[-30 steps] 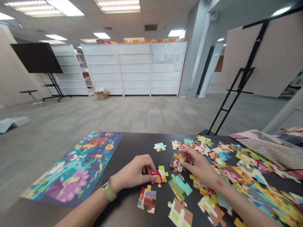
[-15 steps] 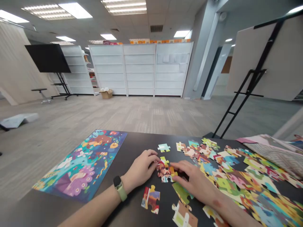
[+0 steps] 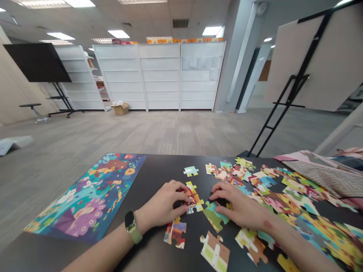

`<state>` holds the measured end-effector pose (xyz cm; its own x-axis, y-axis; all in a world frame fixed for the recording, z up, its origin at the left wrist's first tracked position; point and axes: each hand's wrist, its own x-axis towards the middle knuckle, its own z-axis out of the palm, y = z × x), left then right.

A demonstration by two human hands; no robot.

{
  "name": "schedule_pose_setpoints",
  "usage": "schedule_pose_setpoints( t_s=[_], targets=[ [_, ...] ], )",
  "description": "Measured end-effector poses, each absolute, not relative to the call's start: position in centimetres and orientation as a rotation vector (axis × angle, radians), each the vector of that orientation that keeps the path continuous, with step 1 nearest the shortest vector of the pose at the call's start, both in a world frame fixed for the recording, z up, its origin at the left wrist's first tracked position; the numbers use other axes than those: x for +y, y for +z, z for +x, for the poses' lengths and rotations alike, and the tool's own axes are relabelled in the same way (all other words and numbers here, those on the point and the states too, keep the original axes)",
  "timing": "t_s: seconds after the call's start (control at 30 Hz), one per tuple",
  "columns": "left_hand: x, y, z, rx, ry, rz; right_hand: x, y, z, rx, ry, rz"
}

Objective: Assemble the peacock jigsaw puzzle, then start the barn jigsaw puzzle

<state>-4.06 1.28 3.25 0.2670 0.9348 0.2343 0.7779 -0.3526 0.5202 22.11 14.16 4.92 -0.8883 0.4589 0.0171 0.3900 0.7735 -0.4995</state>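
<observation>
My left hand (image 3: pixel 167 204), with a green-banded watch on its wrist, has its curled fingertips and thumb on the left edge of a small joined group of puzzle pieces (image 3: pixel 196 197), red, yellow and white; part of it is hidden. Across from it, my right hand (image 3: pixel 234 204) reaches over a green and teal puzzle piece (image 3: pixel 214 219), thumb and fingers apart; its thumb overlaps that piece, though firm contact cannot be made out. Below my left hand lies a purple and red puzzle piece (image 3: pixel 176 235). A brown and green puzzle piece (image 3: pixel 214 251) sits nearer to me.
A colourful picture sheet (image 3: pixel 87 196) lies on the left of the black table (image 3: pixel 159 166). Many loose puzzle pieces (image 3: pixel 283 204) spread over the right side, beside folded fabric (image 3: pixel 320 170). One pale blue piece (image 3: pixel 191 171) lies farther back. An easel-like stand (image 3: pixel 286 102) rises beyond the table.
My right hand has drawn back from the joined pieces to the green and teal piece. My left hand stays on the joined group, which has turned slightly. The view has shifted a little.
</observation>
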Motion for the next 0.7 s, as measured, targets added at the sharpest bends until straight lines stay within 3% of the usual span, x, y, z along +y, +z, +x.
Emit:
schedule_pose_setpoints(
  t_s=[0.7],
  targets=[
    [1.2,2.6,-3.0,1.655,0.809,2.127,14.7,5.5,22.6,-2.827,0.801,-0.875]
  ],
)
